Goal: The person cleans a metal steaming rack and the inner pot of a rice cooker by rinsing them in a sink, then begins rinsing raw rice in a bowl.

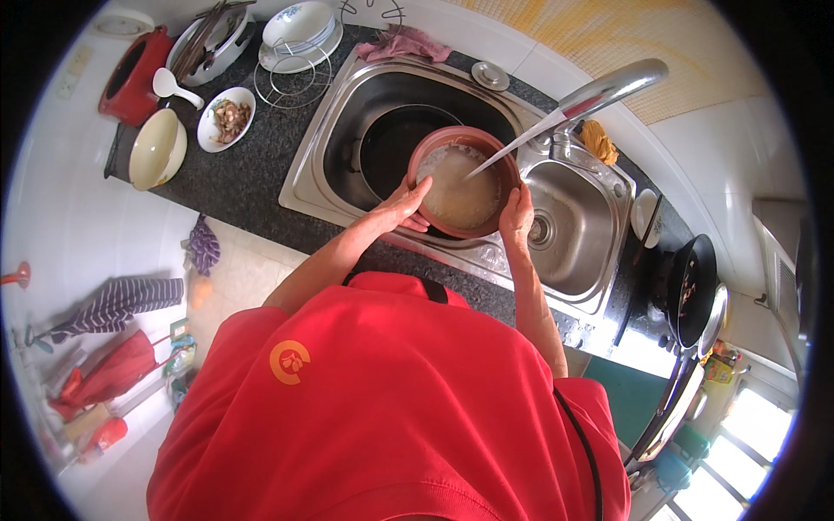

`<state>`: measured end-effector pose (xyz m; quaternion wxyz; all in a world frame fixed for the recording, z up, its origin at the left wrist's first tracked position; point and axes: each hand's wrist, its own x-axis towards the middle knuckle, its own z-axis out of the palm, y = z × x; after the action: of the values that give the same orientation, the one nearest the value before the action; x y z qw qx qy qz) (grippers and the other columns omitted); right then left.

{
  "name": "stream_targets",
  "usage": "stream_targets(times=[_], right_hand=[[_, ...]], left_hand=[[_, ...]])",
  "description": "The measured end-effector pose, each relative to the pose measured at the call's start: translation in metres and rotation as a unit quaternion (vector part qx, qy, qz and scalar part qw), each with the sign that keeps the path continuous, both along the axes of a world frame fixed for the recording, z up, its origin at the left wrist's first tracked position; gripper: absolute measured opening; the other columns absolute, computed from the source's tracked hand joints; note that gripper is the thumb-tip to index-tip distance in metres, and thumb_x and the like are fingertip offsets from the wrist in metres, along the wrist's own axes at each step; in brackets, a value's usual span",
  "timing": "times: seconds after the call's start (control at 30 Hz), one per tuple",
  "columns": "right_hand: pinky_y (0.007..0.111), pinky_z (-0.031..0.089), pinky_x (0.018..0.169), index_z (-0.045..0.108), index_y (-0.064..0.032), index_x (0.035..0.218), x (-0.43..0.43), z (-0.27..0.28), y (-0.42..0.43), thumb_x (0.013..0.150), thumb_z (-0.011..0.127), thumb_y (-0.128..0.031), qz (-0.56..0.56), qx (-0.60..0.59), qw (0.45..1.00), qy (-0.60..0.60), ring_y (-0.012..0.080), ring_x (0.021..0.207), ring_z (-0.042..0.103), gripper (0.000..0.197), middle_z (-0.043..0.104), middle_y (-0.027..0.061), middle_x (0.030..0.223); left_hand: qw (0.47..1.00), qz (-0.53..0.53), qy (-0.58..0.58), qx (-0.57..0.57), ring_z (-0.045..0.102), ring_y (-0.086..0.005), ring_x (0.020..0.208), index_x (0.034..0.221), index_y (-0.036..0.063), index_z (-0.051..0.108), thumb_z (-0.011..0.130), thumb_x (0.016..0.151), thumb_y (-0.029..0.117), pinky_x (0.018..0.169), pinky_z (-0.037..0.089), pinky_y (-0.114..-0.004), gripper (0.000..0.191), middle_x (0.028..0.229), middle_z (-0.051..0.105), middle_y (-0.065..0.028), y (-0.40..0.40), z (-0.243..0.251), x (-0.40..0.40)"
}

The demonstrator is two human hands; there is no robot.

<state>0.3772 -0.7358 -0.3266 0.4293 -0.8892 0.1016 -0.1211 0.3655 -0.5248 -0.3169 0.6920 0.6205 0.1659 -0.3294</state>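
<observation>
Between my hands is a reddish-brown round pot [462, 230], held over the divider and near edge of a two-basin steel sink [306, 166]. My left hand [409, 206] grips its left side, thumb on the rim. On the right side, my right hand [517, 215] holds the pot wall. Cloudy, pale liquid [459, 185] fills the inside; what lies beneath the surface is hard to make out. A stream of water [498, 155] runs into it from the chrome faucet [609, 88]. Behind the pot, a dark pan [397, 143] sits in the larger left basin, partly hidden.
On the left counter stand a bowl of chopped food [228, 120], a white spoon [179, 88], a cream bowl [158, 150], stacked plates [303, 29] and a wire rack [293, 81]. A pink cloth [407, 44] lies behind the sink. At right is a black wok [690, 290].
</observation>
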Motion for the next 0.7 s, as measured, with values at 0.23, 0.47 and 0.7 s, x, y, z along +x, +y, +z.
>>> stream_targets(times=[0.23, 0.47, 0.7], right_hand=[[0.039, 0.04, 0.068, 0.044, -0.0047, 0.104, 0.0017, 0.0024, -0.0006, 0.08, 0.034, -0.022, 0.006, -0.014, 1.0, 0.011, 0.0363, 0.08, 0.051, 0.031, 0.053, 0.0208, 0.086], [0.04, 0.04, 0.066, 0.044, -0.005, 0.104, -0.0008, 0.0048, 0.0015, 0.08, 0.035, -0.02, 0.009, -0.012, 1.0, 0.004, 0.0364, 0.078, 0.051, 0.03, 0.054, 0.0205, 0.084], [0.04, 0.04, 0.064, 0.044, -0.0049, 0.103, -0.0013, 0.0065, 0.0005, 0.08, 0.035, -0.02, 0.009, -0.024, 1.0, -0.002, 0.0363, 0.076, 0.051, 0.029, 0.054, 0.0206, 0.082]], left_hand=[[1.0, -0.011, -0.002, -0.013, 0.054, -0.0227, 0.074, 0.121, 0.0142, 0.013, 0.04, 0.071, 0.057, 0.063, 0.049, -0.035, 0.07, 0.108, 0.039, -0.0126, 0.0007, -0.0001, 0.0004], [1.0, -0.006, 0.021, -0.008, 0.053, -0.0245, 0.081, 0.119, 0.0121, 0.019, 0.04, 0.071, 0.057, 0.066, 0.048, -0.037, 0.069, 0.109, 0.04, -0.0124, 0.0024, 0.0011, -0.0002], [1.0, -0.001, 0.014, -0.014, 0.051, -0.0251, 0.086, 0.12, 0.0118, 0.018, 0.04, 0.071, 0.057, 0.067, 0.048, -0.037, 0.07, 0.114, 0.037, -0.0107, 0.0006, 0.0022, -0.0015]])
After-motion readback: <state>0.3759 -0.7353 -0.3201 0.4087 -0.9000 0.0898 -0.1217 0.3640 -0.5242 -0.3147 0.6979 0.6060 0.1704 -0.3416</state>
